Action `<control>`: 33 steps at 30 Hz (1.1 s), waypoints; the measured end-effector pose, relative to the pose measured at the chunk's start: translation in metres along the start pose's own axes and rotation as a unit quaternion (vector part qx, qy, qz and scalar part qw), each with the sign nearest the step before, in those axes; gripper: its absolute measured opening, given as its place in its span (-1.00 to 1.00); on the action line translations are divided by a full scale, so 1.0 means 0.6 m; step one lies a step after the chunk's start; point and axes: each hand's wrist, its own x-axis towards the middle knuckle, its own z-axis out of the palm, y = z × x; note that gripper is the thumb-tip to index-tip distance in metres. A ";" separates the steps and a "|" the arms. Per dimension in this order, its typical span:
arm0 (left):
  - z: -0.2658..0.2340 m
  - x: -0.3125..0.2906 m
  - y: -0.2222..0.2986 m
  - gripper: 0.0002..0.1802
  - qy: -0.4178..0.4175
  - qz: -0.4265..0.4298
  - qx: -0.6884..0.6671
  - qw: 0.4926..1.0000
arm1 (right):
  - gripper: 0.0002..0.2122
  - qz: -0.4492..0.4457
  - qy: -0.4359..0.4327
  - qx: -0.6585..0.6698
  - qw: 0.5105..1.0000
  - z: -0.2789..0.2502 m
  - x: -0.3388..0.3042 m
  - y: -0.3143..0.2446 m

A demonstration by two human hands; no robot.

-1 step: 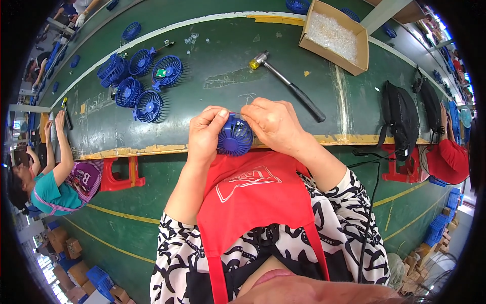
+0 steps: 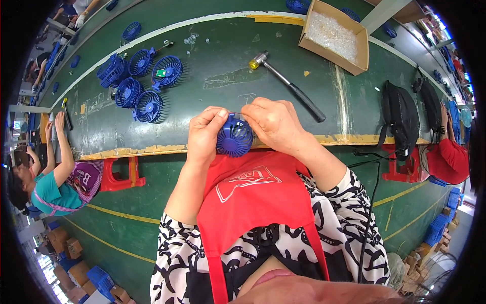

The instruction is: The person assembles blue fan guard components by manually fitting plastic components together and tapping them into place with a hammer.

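Observation:
At the near edge of the bench I hold a small blue fan housing with a round slatted grille. My left hand is closed on its left side, the thumb lying along the top edge. Pinched together at the upper right edge of the housing are the fingers of my right hand; what lies between their tips is hidden. Beyond my left hand stand several more blue fan housings, one with a green circuit board. A hammer with a yellow-tipped head and black grip lies past my right hand.
An open cardboard box of small clear pieces stands at the far right. Black bags rest on the bench's right side. A few clear bits lie far left. Another person works at left beside a red stool.

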 end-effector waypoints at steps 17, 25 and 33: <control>-0.012 0.135 -0.017 -0.77 -0.018 -0.115 0.202 0.972 | -0.79 0.104 0.089 -0.179 0.974 -0.013 0.012 0.097; 0.012 0.028 -0.030 -0.01 0.078 0.216 0.515 0.826 | -0.84 0.214 -0.023 -0.115 0.970 -0.022 -0.013 0.137; 0.013 0.016 -0.049 0.16 0.086 0.212 0.515 0.826 | -0.76 0.043 -0.005 -0.074 0.996 -0.008 -0.015 0.047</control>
